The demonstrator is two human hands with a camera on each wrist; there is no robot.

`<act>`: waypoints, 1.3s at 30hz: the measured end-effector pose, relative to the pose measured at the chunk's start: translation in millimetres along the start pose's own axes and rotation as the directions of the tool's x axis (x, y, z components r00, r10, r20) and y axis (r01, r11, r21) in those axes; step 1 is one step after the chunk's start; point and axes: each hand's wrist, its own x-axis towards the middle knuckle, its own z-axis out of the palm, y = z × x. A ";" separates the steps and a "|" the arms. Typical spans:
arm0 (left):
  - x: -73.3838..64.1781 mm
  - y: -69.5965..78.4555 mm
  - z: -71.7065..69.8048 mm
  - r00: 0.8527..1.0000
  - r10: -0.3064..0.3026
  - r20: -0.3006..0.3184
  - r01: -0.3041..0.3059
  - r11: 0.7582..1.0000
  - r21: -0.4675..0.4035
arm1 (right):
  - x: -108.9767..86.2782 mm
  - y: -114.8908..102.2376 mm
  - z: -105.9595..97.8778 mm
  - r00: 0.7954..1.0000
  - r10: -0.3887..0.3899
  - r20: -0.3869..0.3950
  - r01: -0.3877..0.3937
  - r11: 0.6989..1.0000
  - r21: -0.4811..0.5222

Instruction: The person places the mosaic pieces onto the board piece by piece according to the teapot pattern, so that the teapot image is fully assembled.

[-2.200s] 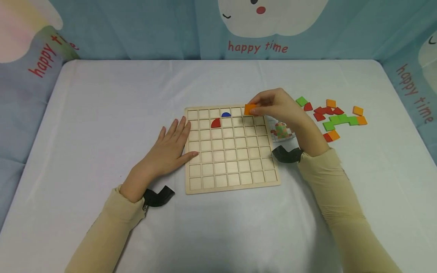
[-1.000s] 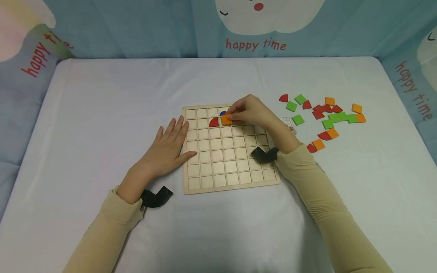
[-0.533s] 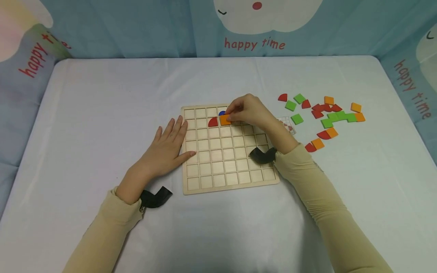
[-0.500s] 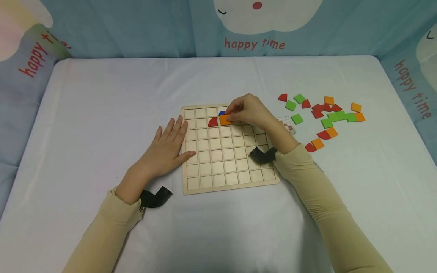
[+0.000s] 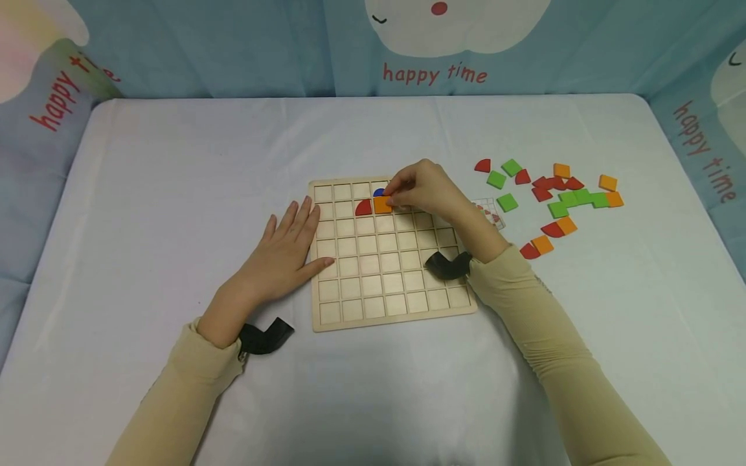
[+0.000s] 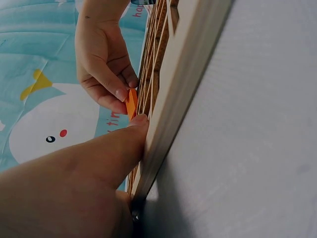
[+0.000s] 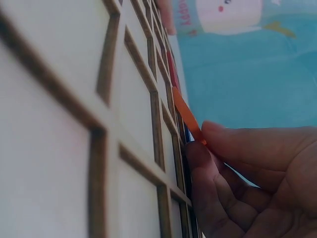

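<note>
A wooden grid board point(image 5: 368, 266) lies on the table, with a red quarter-circle tile point(image 5: 364, 208) and a blue rounded tile point(image 5: 379, 192) in its upper cells. Between thumb and fingers my right hand point(image 5: 428, 189) pinches an orange square tile point(image 5: 381, 205) at the cell right of the red one, just below the blue. In the right wrist view the orange tile point(image 7: 187, 116) slants, its gripped edge raised off the grid. My left hand point(image 5: 280, 259) rests with straight fingers along the board's left edge, its thumb on the frame. Some upper right cells are hidden behind my right hand.
Right of the board lie loose green square tiles point(image 5: 507, 202), red quarter-circle tiles point(image 5: 482, 166) and orange square tiles point(image 5: 608, 183), several of each. A printed pattern card point(image 5: 491, 212) sits partly under my right forearm. Teal printed cloth point(image 5: 233, 52) rises behind the table.
My right hand has carried the orange tile leftward from the board's upper right corner to the cell beside the red tile. In the last half second it barely shifts. My left hand stays on the board.
</note>
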 end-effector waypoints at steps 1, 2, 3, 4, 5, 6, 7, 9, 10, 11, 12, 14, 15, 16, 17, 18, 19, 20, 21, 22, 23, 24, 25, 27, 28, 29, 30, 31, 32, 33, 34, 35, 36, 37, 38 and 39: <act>0.0 0.0 0.0 1.000 -0.001 0.000 0.001 1.000 0.001 | 0.1 -0.2 0.1 1.000 0.003 -0.001 -0.003 1.000 -0.001; -0.1 0.0 -0.1 1.000 -0.002 0.000 0.002 1.000 0.001 | 0.2 -0.2 0.2 1.000 0.007 -0.004 -0.007 1.000 0.000; -0.2 0.1 -0.2 1.000 -0.002 0.000 0.002 1.000 0.001 | 0.3 -0.2 0.2 1.000 0.009 -0.007 -0.009 1.000 0.001; -0.1 0.1 -0.3 1.000 -0.003 0.000 0.003 1.000 0.001 | 0.4 -0.1 0.3 1.000 0.011 -0.009 -0.011 1.000 0.002; -0.1 0.1 -0.4 1.000 -0.003 0.000 0.003 1.000 0.001 | 0.3 -0.3 0.2 1.000 0.012 -0.012 -0.012 1.000 0.004; -0.1 0.1 -0.4 1.000 -0.003 0.000 0.003 1.000 0.002 | 0.4 -0.2 0.3 1.000 0.013 -0.015 -0.013 1.000 0.008; 0.0 0.1 -0.5 1.000 -0.003 0.001 0.003 1.000 0.003 | 0.6 -0.1 0.3 1.000 0.010 -0.017 -0.010 1.000 0.011; 0.0 0.3 -0.9 1.000 -0.002 0.001 0.002 1.000 0.003 | 0.5 -0.1 0.2 1.000 0.005 -0.019 -0.004 1.000 0.019; 0.4 0.8 -1.4 1.000 0.000 -0.001 0.000 1.000 0.003 | 0.2 -0.3 -0.6 1.000 0.000 -0.022 0.000 1.000 0.020; 1.0 1.1 -1.7 1.000 0.002 -0.003 -0.002 1.000 0.005 | -0.3 -0.3 -1.5 1.000 -0.003 -0.025 0.003 1.000 0.023; 1.6 1.5 -2.0 1.000 0.004 -0.006 -0.004 1.000 0.004 | -0.9 -0.5 -2.5 1.000 -0.006 -0.029 0.007 1.000 0.028; 2.5 2.1 -2.5 1.000 0.007 -0.011 -0.007 1.000 0.001 | -2.2 -0.6 -4.3 0.999 -0.010 -0.036 0.012 0.999 0.045; 2.5 2.1 -2.5 1.000 0.008 -0.012 -0.008 1.000 0.002 | -2.4 0.0 -4.9 0.999 -0.010 -0.036 0.012 0.998 0.061; 2.3 2.0 -2.3 1.000 0.007 -0.011 -0.007 1.000 0.003 | -3.1 0.3 -5.6 0.999 -0.005 -0.035 0.008 0.997 0.082; 1.8 1.8 -2.0 1.000 0.007 -0.010 -0.007 1.000 0.004 | -3.9 0.6 -6.3 0.999 0.001 -0.032 0.003 0.994 0.107; 1.2 1.5 -1.8 1.000 0.007 -0.008 -0.007 1.000 0.004 | -4.9 0.9 -7.0 1.000 0.007 -0.029 -0.003 0.991 0.134; 0.4 1.3 -1.5 1.000 0.006 -0.007 -0.006 1.000 0.005 | -6.4 1.1 -7.9 1.000 0.014 -0.027 -0.010 0.988 0.156; -0.4 1.1 -1.3 1.000 0.006 -0.005 -0.006 1.000 0.006 | -8.2 1.7 -9.4 1.000 0.022 -0.022 -0.018 0.984 0.175; -1.1 0.8 -0.9 1.000 0.007 -0.004 -0.007 1.000 0.007 | -10.2 2.5 -11.4 0.999 0.026 -0.019 -0.022 0.980 0.196; -1.3 0.7 -0.7 1.000 0.008 -0.006 -0.008 1.000 0.006 | -12.9 3.2 -14.1 0.999 0.028 -0.021 -0.023 0.977 0.212; -1.2 0.6 -0.5 1.000 0.010 -0.009 -0.010 1.000 0.007 | -15.8 4.6 -17.6 0.999 0.026 -0.023 -0.020 0.973 0.228; -0.9 0.7 -0.3 1.000 0.011 -0.012 -0.011 1.000 0.006 | -19.2 6.4 -21.8 0.999 0.025 -0.029 -0.017 0.970 0.244; -0.8 0.6 -0.1 1.000 0.013 -0.015 -0.013 1.000 0.004 | -22.2 8.8 -26.1 0.999 0.023 -0.034 -0.013 0.967 0.254; -0.5 0.4 0.2 1.000 0.015 -0.018 -0.015 1.000 0.000 | -28.7 15.1 -35.6 0.999 0.023 -0.049 -0.009 0.961 0.275; -0.2 0.4 0.2 1.000 0.016 -0.019 -0.016 1.000 -0.001 | -32.2 18.6 -40.5 0.998 0.023 -0.058 -0.006 0.960 0.280; 0.0 0.5 0.2 1.000 0.017 -0.020 -0.017 1.000 -0.001 | -35.8 21.9 -45.4 0.997 0.029 -0.068 -0.009 0.958 0.285; 0.2 0.7 0.0 1.000 0.018 -0.020 -0.018 1.000 -0.004 | -39.2 25.2 -50.1 0.996 0.035 -0.079 -0.011 0.959 0.282; 0.2 1.0 -0.3 1.000 0.018 -0.020 -0.018 1.000 -0.004 | -42.6 28.1 -54.6 0.995 0.039 -0.089 -0.013 0.960 0.279; 0.1 1.2 -0.7 1.000 0.018 -0.019 -0.018 1.000 -0.001 | -45.6 30.9 -58.7 0.994 0.041 -0.099 -0.011 0.958 0.287; 0.2 1.3 -0.9 1.000 0.016 -0.020 -0.016 1.000 0.001 | -48.5 33.5 -62.7 0.994 0.040 -0.105 -0.007 0.956 0.293; 0.0 1.3 -0.9 1.000 0.016 -0.020 -0.016 1.000 0.002 | -51.4 35.7 -66.4 0.993 0.044 -0.112 -0.009 0.956 0.295; -0.2 1.3 -1.0 1.000 0.014 -0.020 -0.014 1.000 0.003 | -54.1 37.5 -69.7 0.991 0.053 -0.120 -0.015 0.955 0.297; -0.7 1.3 -0.9 1.000 0.013 -0.023 -0.013 1.000 0.002 | -56.9 39.4 -72.7 0.990 0.059 -0.128 -0.018 0.955 0.297; -1.2 1.3 -0.8 1.000 0.011 -0.022 -0.011 1.000 0.002 | -59.5 41.1 -75.5 0.988 0.068 -0.136 -0.025 0.954 0.300; -1.8 1.3 -0.7 1.000 0.010 -0.023 -0.010 1.000 0.001 | -62.1 42.9 -78.2 0.987 0.076 -0.144 -0.029 0.952 0.303; -2.2 1.2 -0.2 1.000 0.009 -0.023 -0.009 1.000 -0.003 | -64.9 44.4 -80.9 0.985 0.086 -0.150 -0.037 0.953 0.300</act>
